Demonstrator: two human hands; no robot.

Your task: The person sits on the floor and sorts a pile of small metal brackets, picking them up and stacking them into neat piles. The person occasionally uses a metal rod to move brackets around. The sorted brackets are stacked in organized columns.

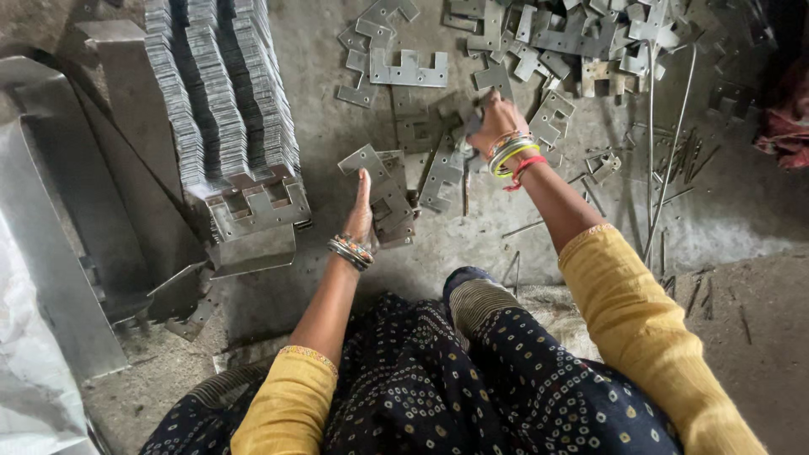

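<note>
**Q:** Concrete floor [354,109], seen from above. How far along does the work appear?

**A:** Partway, by judgement. Long rows [221,93] of stamped metal plates stand packed on edge at the person's left, with a few more lying flat at the near end. A loose heap [573,38] remains scattered at upper right, with thin rods [670,152] beside it, so plenty is left unsorted.

**Q:** Where are the plates in hand?

**A:** The left hand [362,215], fingers extended and palm pressed flat, steadies a small stack [383,198] just ahead of the knees. The right hand [497,118] is closed around one plate [447,168] lifted beside that stack.

**Q:** How do the plates look?

**A:** Flat, dull grey, thin, notched into a stepped outline; some show small holes. Edges look sharp.
</note>
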